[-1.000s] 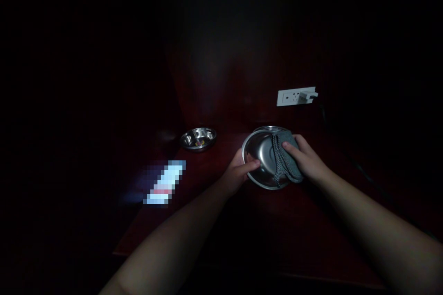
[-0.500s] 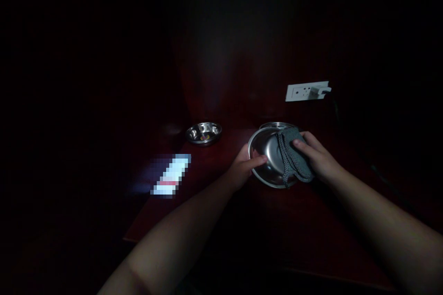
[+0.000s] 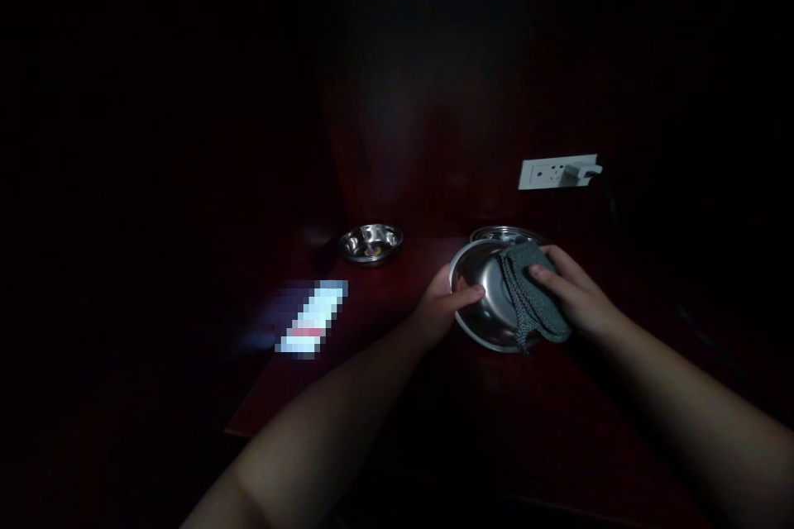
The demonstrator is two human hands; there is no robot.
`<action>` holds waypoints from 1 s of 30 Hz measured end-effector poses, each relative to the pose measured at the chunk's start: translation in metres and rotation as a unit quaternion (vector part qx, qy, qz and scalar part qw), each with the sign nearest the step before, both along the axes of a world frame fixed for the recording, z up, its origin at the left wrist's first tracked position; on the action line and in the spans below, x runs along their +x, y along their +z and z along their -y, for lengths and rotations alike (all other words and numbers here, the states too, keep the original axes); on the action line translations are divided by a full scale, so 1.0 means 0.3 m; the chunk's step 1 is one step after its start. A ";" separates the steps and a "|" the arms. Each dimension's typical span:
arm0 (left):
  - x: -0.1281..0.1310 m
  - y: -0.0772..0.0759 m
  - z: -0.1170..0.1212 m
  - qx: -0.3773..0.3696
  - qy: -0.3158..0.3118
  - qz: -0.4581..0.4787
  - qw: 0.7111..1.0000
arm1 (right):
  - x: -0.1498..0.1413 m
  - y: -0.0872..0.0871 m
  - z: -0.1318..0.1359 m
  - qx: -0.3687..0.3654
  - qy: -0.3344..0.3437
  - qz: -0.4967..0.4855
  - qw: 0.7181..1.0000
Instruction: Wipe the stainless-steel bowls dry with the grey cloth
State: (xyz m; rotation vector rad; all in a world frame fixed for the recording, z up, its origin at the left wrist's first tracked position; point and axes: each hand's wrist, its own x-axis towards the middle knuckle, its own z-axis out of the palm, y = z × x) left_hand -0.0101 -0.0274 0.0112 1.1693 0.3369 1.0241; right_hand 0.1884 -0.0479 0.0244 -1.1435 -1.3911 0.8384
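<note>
A shiny metal bowl (image 3: 480, 318) is tilted toward me above the dark red table. My left hand (image 3: 443, 306) grips its left rim, the thumb lying inside and the fingers hidden behind. My right hand (image 3: 567, 289) is closed on a folded grey-green cloth (image 3: 537, 293), pressed against the bowl's right side; some of its fingers are hidden behind the cloth and bowl. Behind the held bowl, more round metalware (image 3: 505, 232) shows only its rim.
A second metal bowl (image 3: 372, 246) with a coloured mark in its bottom stands at the back left. Nearer lies a bright pixelated rectangle (image 3: 313, 321) by the table's left edge. A wall socket (image 3: 558, 172) holds a white plug with a dark cable. Surroundings are very dark.
The whole view has shifted slightly, so everything sits a little lower and further right. Both hands keep their hold on the bowl and cloth; the cloth has moved slightly down the bowl's side.
</note>
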 end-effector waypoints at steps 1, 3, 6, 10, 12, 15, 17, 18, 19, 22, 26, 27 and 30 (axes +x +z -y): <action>0.000 0.001 0.000 0.004 0.003 0.000 1.000 | -0.001 0.001 0.000 0.002 0.002 0.011 1.000; 0.000 0.004 0.002 0.012 0.008 -0.005 1.000 | -0.004 0.003 -0.002 0.007 0.005 0.038 0.999; -0.001 0.010 0.002 0.023 0.013 -0.010 1.000 | -0.012 0.004 -0.004 0.017 0.010 0.070 0.997; -0.003 0.008 -0.006 0.028 0.048 -0.005 0.998 | -0.017 -0.007 -0.012 0.032 0.008 0.081 0.996; -0.003 0.003 -0.012 0.020 0.071 -0.004 0.997 | -0.013 -0.020 -0.022 0.036 -0.007 0.081 0.996; -0.005 -0.004 -0.020 0.006 0.103 0.003 0.995 | -0.006 -0.039 -0.037 0.023 -0.043 0.047 0.998; -0.006 -0.007 -0.024 0.000 0.122 0.010 0.992 | -0.007 -0.047 -0.044 0.003 -0.047 0.000 0.999; -0.007 -0.007 -0.025 -0.002 0.127 0.014 0.992 | -0.010 -0.048 -0.045 -0.007 -0.041 -0.027 0.999; -0.008 -0.007 -0.026 -0.004 0.131 0.019 0.991 | -0.014 -0.049 -0.046 -0.016 -0.034 -0.053 0.998; -0.010 -0.007 -0.028 -0.012 0.133 0.035 0.990 | -0.027 -0.045 -0.043 -0.035 -0.015 -0.107 0.994; -0.013 -0.007 -0.031 -0.011 0.134 0.037 0.990 | -0.033 -0.039 -0.040 -0.055 -0.011 -0.146 0.988; -0.015 -0.008 -0.031 -0.002 0.132 0.032 0.991 | -0.031 -0.038 -0.040 -0.060 -0.013 -0.151 0.987; -0.020 -0.008 -0.033 0.040 0.123 0.011 0.991 | -0.021 -0.038 -0.043 -0.068 -0.015 -0.159 0.985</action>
